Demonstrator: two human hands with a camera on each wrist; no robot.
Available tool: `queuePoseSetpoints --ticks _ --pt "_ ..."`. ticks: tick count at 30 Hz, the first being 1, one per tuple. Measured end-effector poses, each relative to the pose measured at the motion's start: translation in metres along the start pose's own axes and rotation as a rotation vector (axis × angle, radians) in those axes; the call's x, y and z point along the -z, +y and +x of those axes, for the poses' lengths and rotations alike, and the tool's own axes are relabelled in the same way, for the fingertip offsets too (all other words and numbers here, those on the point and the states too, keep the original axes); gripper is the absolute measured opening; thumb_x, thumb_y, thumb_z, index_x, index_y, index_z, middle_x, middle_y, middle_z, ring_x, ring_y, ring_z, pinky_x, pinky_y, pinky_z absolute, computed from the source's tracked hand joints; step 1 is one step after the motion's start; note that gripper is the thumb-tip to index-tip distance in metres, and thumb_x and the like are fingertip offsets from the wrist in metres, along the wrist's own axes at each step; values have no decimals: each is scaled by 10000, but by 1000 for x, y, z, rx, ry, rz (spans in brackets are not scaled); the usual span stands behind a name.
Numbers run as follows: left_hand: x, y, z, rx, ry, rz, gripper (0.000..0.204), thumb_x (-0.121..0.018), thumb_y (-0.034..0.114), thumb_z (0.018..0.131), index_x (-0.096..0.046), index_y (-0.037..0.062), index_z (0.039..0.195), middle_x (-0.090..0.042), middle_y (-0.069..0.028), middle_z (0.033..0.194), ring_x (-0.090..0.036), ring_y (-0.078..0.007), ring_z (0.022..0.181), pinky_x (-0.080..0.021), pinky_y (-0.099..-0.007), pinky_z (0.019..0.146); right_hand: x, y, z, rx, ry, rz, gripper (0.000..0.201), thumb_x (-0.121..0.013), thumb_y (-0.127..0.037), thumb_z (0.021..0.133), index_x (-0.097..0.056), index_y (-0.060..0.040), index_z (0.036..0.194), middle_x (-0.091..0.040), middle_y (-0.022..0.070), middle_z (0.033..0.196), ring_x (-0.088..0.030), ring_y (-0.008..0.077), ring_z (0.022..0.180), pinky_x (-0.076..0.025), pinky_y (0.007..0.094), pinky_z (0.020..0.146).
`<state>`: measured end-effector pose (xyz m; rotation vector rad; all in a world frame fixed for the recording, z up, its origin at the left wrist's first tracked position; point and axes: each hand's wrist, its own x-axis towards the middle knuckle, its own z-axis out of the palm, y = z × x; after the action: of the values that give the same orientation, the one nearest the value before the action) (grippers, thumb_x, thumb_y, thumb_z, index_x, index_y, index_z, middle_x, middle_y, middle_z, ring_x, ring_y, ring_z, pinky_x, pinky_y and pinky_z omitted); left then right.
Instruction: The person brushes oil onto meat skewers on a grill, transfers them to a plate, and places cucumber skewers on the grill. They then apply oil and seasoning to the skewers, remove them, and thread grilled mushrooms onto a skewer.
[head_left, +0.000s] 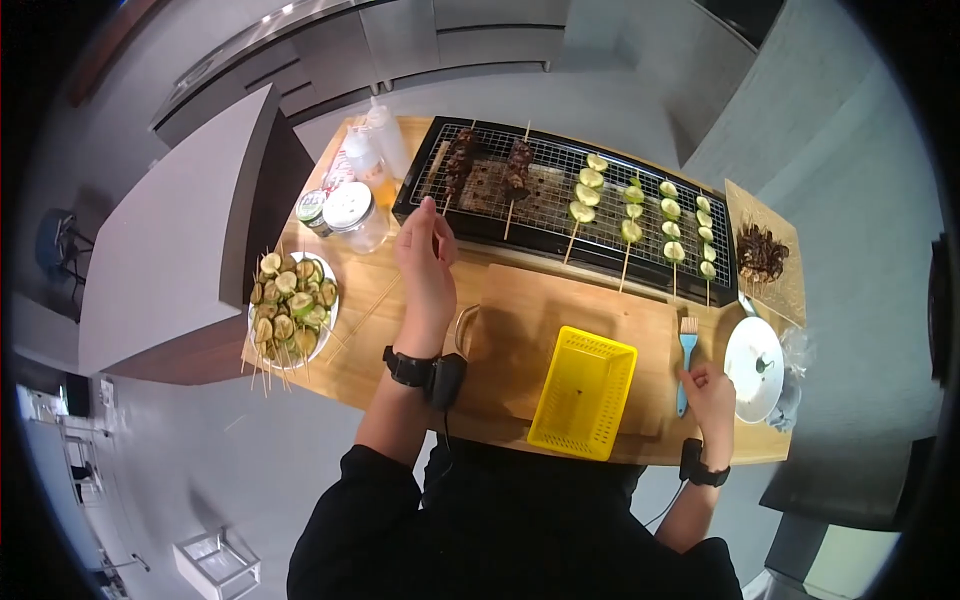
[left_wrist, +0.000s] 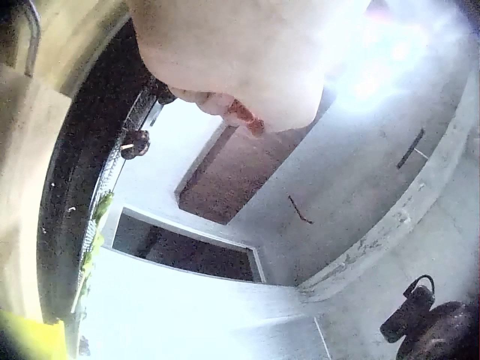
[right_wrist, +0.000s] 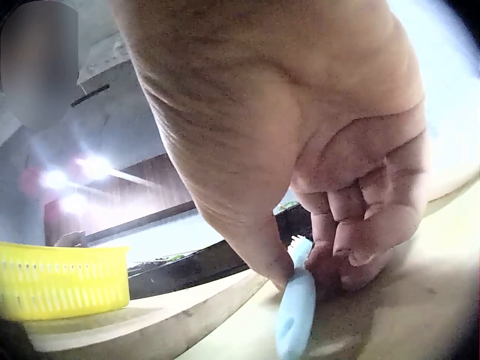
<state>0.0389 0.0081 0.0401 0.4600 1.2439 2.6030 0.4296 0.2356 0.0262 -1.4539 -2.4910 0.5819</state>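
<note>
My left hand point(head_left: 427, 250) is raised near the grill's front left corner, fingers loosely bent, with nothing seen in them. Its fingertips overlap the lower end of a meat skewer point(head_left: 460, 165) in the head view. Down at the right, my right hand point(head_left: 712, 398) pinches the handle of a light blue basting brush point(right_wrist: 298, 311) between thumb and fingers. The brush lies on the table, its pale bristles point(head_left: 689, 325) pointing at the grill. A second meat skewer point(head_left: 519, 170) and several zucchini skewers point(head_left: 585, 190) lie across the black grill point(head_left: 480, 228).
A yellow basket point(head_left: 632, 370) stands on a wooden board point(head_left: 505, 350). At left are a plate point(head_left: 333, 290) of zucchini skewers, a shaker jar point(head_left: 350, 205) and squeeze bottles point(head_left: 366, 165). A white plate point(head_left: 742, 385) and dark skewered food point(head_left: 760, 252) lie at right.
</note>
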Motion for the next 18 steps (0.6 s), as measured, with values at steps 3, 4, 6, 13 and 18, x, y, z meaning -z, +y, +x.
queuePoseSetpoints --ticks 3,4,6,13,18 --pt "1 11 12 -56 49 22 394 -618 304 1085 -508 160 735 -430 56 626 -335 -49 515 -224 -244 483 4 3 -4 25 8 16 295 -804 -277 899 -725 5 868 -730 173 756 -728 317 695 -547 394 645" --pt "6 11 18 -81 53 35 393 -619 303 1085 -510 160 736 -431 56 627 -333 -49 515 -223 -244 481 7 10 -7 45 10 30 277 -800 -251 905 -722 12 874 -730 168 757 -724 297 682 -544 385 640" --pt "15 11 24 -108 80 49 391 -617 300 1086 -513 160 737 -433 56 626 -331 -48 515 -221 -244 479 16 21 -14 92 -2 82 227 -779 -194 925 -713 22 902 -722 145 752 -702 244 653 -532 360 616" --pt "28 2 32 2 176 59 394 -633 323 1080 -547 150 738 -441 66 614 -348 -44 514 -234 -239 481 84 -13 -29 16 -93 411 90 -664 -83 1023 -679 6 1019 -639 14 746 -553 59 604 -447 245 516" --pt "50 -11 39 114 115 282 456 -673 362 1056 -577 130 677 -481 66 581 -397 -33 513 -261 -233 493 107 -73 -1 176 -36 636 63 -646 -108 1045 -667 -54 1073 -581 -36 778 -459 13 572 -352 204 480"
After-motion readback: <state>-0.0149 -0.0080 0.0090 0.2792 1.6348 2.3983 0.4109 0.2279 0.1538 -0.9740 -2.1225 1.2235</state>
